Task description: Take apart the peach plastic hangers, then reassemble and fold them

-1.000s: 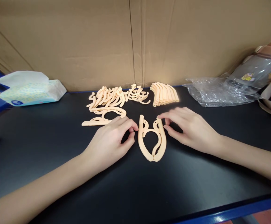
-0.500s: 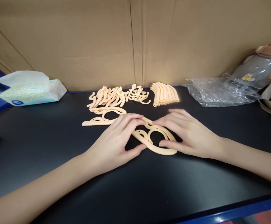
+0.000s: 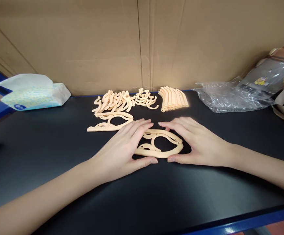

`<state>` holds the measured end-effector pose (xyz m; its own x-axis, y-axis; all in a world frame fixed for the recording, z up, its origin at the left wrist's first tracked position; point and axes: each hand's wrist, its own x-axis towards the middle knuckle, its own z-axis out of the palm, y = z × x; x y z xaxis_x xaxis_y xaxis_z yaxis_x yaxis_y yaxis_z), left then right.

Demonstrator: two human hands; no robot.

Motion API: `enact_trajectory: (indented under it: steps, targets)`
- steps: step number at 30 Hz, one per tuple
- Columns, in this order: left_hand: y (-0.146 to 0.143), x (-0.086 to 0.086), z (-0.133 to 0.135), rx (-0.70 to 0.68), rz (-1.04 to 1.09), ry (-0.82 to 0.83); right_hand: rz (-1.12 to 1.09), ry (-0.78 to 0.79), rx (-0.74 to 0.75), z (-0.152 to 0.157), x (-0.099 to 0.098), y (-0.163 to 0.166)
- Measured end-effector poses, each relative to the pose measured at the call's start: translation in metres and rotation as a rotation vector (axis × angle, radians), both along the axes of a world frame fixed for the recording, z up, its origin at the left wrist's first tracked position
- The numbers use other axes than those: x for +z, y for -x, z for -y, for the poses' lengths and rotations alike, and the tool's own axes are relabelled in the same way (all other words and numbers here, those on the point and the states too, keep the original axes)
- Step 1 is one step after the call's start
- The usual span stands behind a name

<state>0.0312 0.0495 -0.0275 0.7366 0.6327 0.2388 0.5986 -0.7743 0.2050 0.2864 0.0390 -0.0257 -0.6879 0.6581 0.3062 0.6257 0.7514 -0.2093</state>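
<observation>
A folded cream plastic hanger (image 3: 168, 153) lies flat on the black table between my hands, its curved hook showing in the middle. My left hand (image 3: 124, 148) arches over its left end, hiding that end; the fingers are stretched past the far edge and the thumb lies along the near edge. Around the right end curves my right hand (image 3: 198, 140), thumb and fingers spread apart, the thumb tip by the near edge. Neither hand visibly grips the hanger. A second folded hanger (image 3: 95, 129) lies just beyond my left hand.
Behind are loose curved hanger arms (image 3: 117, 101), a heap of hooks (image 3: 145, 98) and a row of arms (image 3: 173, 98). A tissue pack (image 3: 36, 96) stands left. Crumpled clear plastic (image 3: 220, 98) and a clear bottle (image 3: 266, 75) are right. Cardboard (image 3: 95, 42) rises behind.
The hanger between my hands has turned from slanting to lying nearly level across the table. Both thumbs have come off its top onto the near side, and the fingers have spread from it.
</observation>
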Motion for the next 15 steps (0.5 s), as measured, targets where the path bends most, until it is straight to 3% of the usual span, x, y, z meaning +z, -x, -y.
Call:
enact_trajectory:
  steps: [8, 15]
  targets:
    - [-0.001, 0.004, 0.001, -0.041, 0.033, 0.01, -0.067, -0.001, 0.013, 0.001, 0.0, 0.002]
    - [0.007, 0.015, -0.007, -0.014, 0.046, -0.242, -0.139, 0.02, 0.01, -0.002, 0.002, -0.003]
